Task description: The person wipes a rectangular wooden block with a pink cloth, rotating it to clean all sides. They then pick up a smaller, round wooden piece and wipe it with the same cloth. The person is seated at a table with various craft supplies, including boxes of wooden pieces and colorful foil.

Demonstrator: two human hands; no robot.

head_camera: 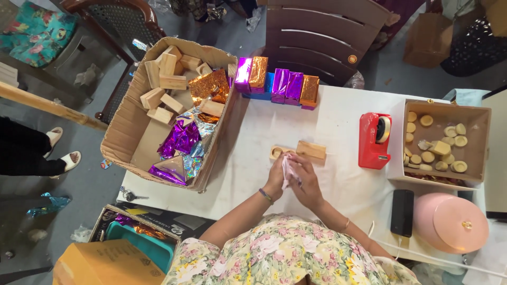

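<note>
Fingers [293, 170] of both our hands pinch a small pink scrap together just before the wooden block [310, 150] on the table [317, 121]; wrapping it needs foil

On the bench [327, 121], two wooden blocks [298, 151] lie just beyond the hands. A big carton of blocks and foil [174, 111] sits left, wrapped blocks [277, 84] stand behind, tape dispenser [374, 140] right, with a box of round pieces [443, 140] farther right.
</note>
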